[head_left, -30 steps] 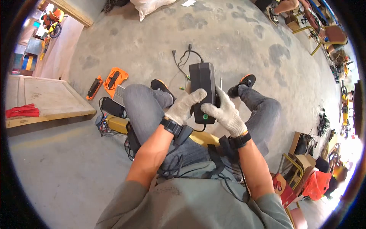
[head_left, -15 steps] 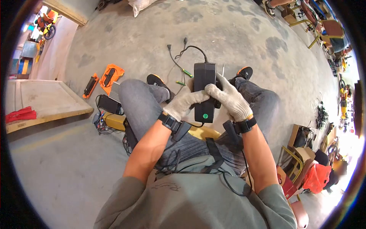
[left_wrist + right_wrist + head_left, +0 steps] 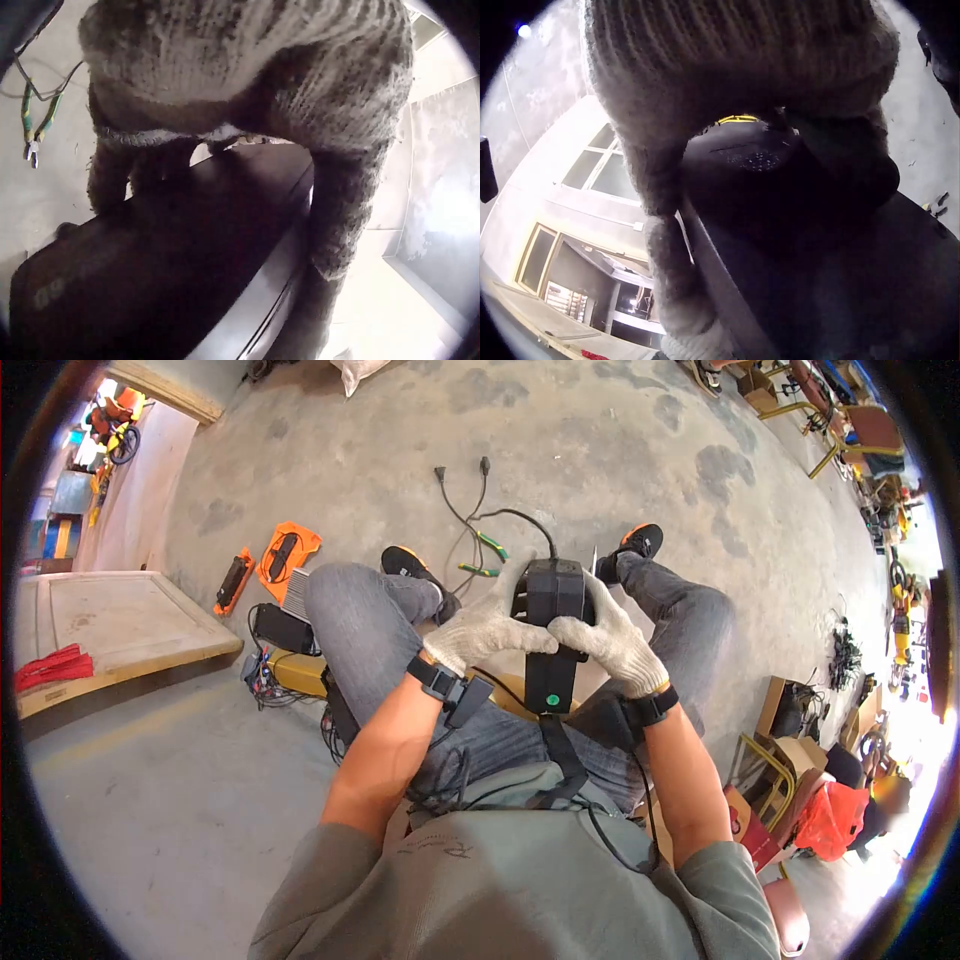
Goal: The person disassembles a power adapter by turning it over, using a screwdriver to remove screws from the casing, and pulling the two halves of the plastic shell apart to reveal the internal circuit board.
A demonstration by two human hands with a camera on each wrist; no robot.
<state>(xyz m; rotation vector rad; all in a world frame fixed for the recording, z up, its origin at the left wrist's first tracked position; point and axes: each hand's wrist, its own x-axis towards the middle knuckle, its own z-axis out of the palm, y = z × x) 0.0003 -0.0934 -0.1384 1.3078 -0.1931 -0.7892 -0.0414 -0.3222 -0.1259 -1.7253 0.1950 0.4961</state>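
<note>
A black box-shaped device (image 3: 551,672) with a green round sticker is held between two gloved hands over the lap. The left hand (image 3: 492,628) grips its left side, thumb on the near face; in the left wrist view its fingers wrap around the dark casing (image 3: 165,247). From the other side the right hand (image 3: 612,640) grips it, thumb tip close to the left thumb. The right wrist view shows the dark casing (image 3: 832,255) under the glove (image 3: 735,82). A black cord (image 3: 530,520) leaves the device's far end.
Green-handled pliers (image 3: 489,546) lie on the floor beyond the device, near two plugs (image 3: 440,475). Orange parts (image 3: 287,552), a black box (image 3: 283,630) and a wooden panel (image 3: 130,620) are at the left. Cardboard boxes and a red bag (image 3: 832,822) stand at the right.
The device has tilted, so its far end face now shows, and it sits slightly lower and further right. Both hands have moved with it, and the pliers are more fully visible.
</note>
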